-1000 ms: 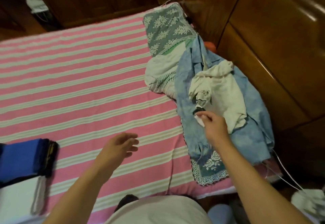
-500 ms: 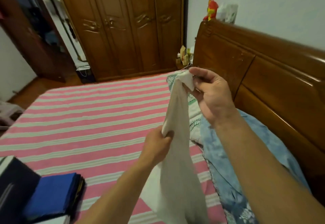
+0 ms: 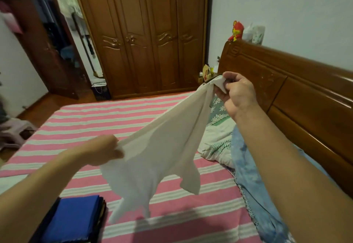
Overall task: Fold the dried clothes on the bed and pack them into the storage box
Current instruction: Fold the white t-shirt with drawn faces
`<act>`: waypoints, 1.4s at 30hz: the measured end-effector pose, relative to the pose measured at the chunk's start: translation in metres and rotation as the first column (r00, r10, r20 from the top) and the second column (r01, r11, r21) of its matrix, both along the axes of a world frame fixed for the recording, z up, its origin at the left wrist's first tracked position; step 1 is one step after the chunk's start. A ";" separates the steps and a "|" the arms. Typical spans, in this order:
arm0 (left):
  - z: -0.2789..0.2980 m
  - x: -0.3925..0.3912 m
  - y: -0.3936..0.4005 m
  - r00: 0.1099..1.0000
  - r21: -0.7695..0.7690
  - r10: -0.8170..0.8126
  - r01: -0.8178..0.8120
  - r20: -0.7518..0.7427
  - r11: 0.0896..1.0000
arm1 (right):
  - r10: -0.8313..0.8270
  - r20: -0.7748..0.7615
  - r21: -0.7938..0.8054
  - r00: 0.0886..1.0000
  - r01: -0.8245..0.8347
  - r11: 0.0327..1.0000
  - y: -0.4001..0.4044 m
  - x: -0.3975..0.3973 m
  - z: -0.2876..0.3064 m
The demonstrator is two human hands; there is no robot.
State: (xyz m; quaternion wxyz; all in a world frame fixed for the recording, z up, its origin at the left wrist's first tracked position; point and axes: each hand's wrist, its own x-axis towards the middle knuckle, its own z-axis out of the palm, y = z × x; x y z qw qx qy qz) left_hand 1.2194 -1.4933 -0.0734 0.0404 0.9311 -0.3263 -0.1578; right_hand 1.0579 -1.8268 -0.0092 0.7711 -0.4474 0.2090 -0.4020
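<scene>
white garment (image 3: pixel 168 147) gripped by left hand (image 3: pixel 103 150), right hand (image 3: pixel 237 93).

place: home bedroom | signs: striped bed (image 3: pixel 107 116), wooden headboard (image 3: pixel 286 82), carved wardrobe (image 3: pixel 145 32) | left doorway: probably a closet, blurred

Carved wooden wardrobe (image 3: pixel 145 32) against far wall; wooden headboard (image 3: pixel 286 90) right; pale walls (image 3: pixel 277 4); wood floor (image 3: pixel 57 101).

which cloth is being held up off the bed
The white garment, stretched between the left hand and right hand; the blue floral cloth and folded blue stack lie flat.
</scene>
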 end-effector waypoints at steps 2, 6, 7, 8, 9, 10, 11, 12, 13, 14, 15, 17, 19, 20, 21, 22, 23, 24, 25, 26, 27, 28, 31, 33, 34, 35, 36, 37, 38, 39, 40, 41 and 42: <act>0.005 0.028 0.013 0.984 -0.116 0.144 -0.132 0.100 0.984 | -0.005 -0.090 -0.067 0.996 -0.001 0.998 -0.007 0.006 0.002; 0.017 0.067 0.033 0.915 -0.414 0.372 -0.281 0.157 0.866 | -0.110 -0.273 -0.221 0.956 0.049 0.974 -0.018 0.016 -0.004; 0.015 0.070 0.037 0.908 -0.433 0.390 -0.294 0.151 0.852 | -0.145 -0.285 -0.220 0.947 0.083 0.972 -0.023 0.016 -0.006; 0.012 0.071 0.041 0.906 -0.420 0.394 -0.301 0.154 0.856 | -0.172 -0.291 -0.203 0.941 0.115 0.972 -0.028 0.016 -0.008; 0.006 0.070 0.043 0.903 -0.379 0.388 -0.299 0.183 0.876 | -0.192 -0.298 -0.188 0.935 0.140 0.972 -0.032 0.014 -0.011; -0.002 0.068 0.046 0.895 -0.327 0.378 -0.293 0.237 0.899 | -0.206 -0.312 -0.181 0.928 0.155 0.971 -0.037 0.013 -0.015; -0.012 0.063 0.047 0.877 -0.276 0.367 -0.287 0.311 0.917 | -0.212 -0.332 -0.184 0.919 0.157 0.970 -0.040 0.010 -0.020; -0.022 0.058 0.049 0.847 -0.215 0.336 -0.268 0.412 0.939 | -0.213 -0.354 -0.197 0.910 0.150 0.969 -0.042 0.008 -0.026; -0.033 0.054 0.050 0.812 -0.151 0.287 -0.244 0.509 0.958 | -0.215 -0.378 -0.220 0.901 0.138 0.966 -0.043 0.005 -0.032; -0.044 0.051 0.051 0.787 -0.102 0.244 -0.227 0.567 0.969 | -0.222 -0.406 -0.252 0.887 0.125 0.960 -0.045 0.003 -0.039; -0.055 0.051 0.050 0.789 -0.080 0.232 -0.228 0.569 0.970 | -0.240 -0.443 -0.292 0.864 0.114 0.950 -0.046 0.000 -0.045; -0.076 0.055 0.050 0.854 -0.218 0.364 -0.302 0.371 0.928 | -0.312 -0.538 -0.409 0.783 0.080 0.909 -0.055 -0.007 -0.062; -0.102 0.051 0.054 0.872 -0.300 0.490 -0.467 0.000 0.832 | -0.368 -0.662 -0.511 0.652 -0.034 0.859 -0.061 -0.022 -0.089; -0.119 0.043 0.059 0.844 -0.326 0.519 -0.533 -0.137 0.781 | -0.364 -0.734 -0.522 0.573 -0.132 0.843 -0.062 -0.032 -0.108; -0.138 0.032 0.063 0.802 -0.378 0.546 -0.596 -0.240 0.709 | -0.341 -0.803 -0.501 0.489 -0.245 0.830 -0.059 -0.044 -0.131; -0.158 0.016 0.068 0.736 -0.430 0.575 -0.676 -0.357 0.598 | -0.309 -0.858 -0.459 0.410 -0.340 0.821 -0.053 -0.057 -0.154; -0.177 -0.002 0.071 0.660 -0.472 0.592 -0.748 -0.463 0.466 | -0.280 -0.892 -0.414 0.354 -0.394 0.821 -0.043 -0.071 -0.178; -0.196 -0.021 0.073 0.588 -0.495 0.619 -0.798 -0.521 0.342 | -0.233 -0.912 -0.364 0.336 -0.404 0.839 -0.031 -0.087 -0.201; -0.213 -0.039 0.075 0.514 -0.504 0.656 -0.833 -0.553 0.227 | -0.187 -0.926 -0.316 0.328 -0.404 0.858 -0.019 -0.103 -0.223; -0.228 -0.055 0.077 0.429 -0.497 0.687 -0.860 -0.586 0.114 | -0.152 -0.945 -0.269 0.291 -0.419 0.867 -0.007 -0.117 -0.244; -0.239 -0.069 0.077 0.357 -0.482 0.686 -0.876 -0.634 0.011 | -0.126 -0.962 -0.226 0.241 -0.451 0.863 0.003 -0.129 -0.264; -0.250 -0.082 0.078 0.309 -0.453 0.673 -0.890 -0.672 -0.044 | -0.103 -0.976 -0.188 0.194 -0.491 0.850 0.011 -0.139 -0.282; -0.268 -0.105 0.090 0.350 -0.423 0.700 -0.903 -0.623 0.075 | -0.079 -0.996 -0.092 0.048 -0.611 0.786 0.028 -0.158 -0.315; -0.272 -0.109 0.099 0.447 -0.418 0.714 -0.878 -0.539 0.234 | -0.090 -0.996 -0.061 -0.008 -0.668 0.742 0.032 -0.164 -0.323; -0.274 -0.110 0.103 0.494 -0.388 0.718 -0.862 -0.491 0.328 | -0.093 -0.995 -0.051 -0.024 -0.695 0.717 0.034 -0.166 -0.325; -0.276 -0.110 0.107 0.536 -0.350 0.719 -0.841 -0.442 0.412 | -0.110 -0.993 -0.047 -0.041 -0.719 0.693 0.034 -0.168 -0.326; -0.277 -0.109 0.110 0.565 -0.308 0.723 -0.824 -0.396 0.476 | -0.136 -0.989 -0.051 -0.055 -0.741 0.670 0.034 -0.169 -0.327; -0.278 -0.110 0.112 0.576 -0.280 0.729 -0.817 -0.370 0.503 | -0.175 -0.982 -0.060 -0.070 -0.764 0.642 0.035 -0.170 -0.327; -0.278 -0.110 0.115 0.570 -0.265 0.739 -0.821 -0.359 0.505 | -0.214 -0.973 -0.068 -0.085 -0.781 0.621 0.035 -0.171 -0.328; -0.279 -0.111 0.116 0.557 -0.264 0.748 -0.830 -0.360 0.491 | -0.245 -0.966 -0.085 -0.088 -0.782 0.617 0.036 -0.172 -0.330; -0.280 -0.112 0.117 0.538 -0.265 0.757 -0.842 -0.371 0.469 | -0.262 -0.962 -0.105 -0.079 -0.778 0.620 0.037 -0.173 -0.331; -0.281 -0.113 0.119 0.512 -0.266 0.767 -0.859 -0.387 0.438 | -0.271 -0.960 -0.117 -0.074 -0.773 0.624 0.039 -0.175 -0.331; -0.283 -0.114 0.121 0.478 -0.261 0.783 -0.877 -0.399 0.403 | -0.278 -0.958 -0.123 -0.069 -0.777 0.617 0.040 -0.176 -0.332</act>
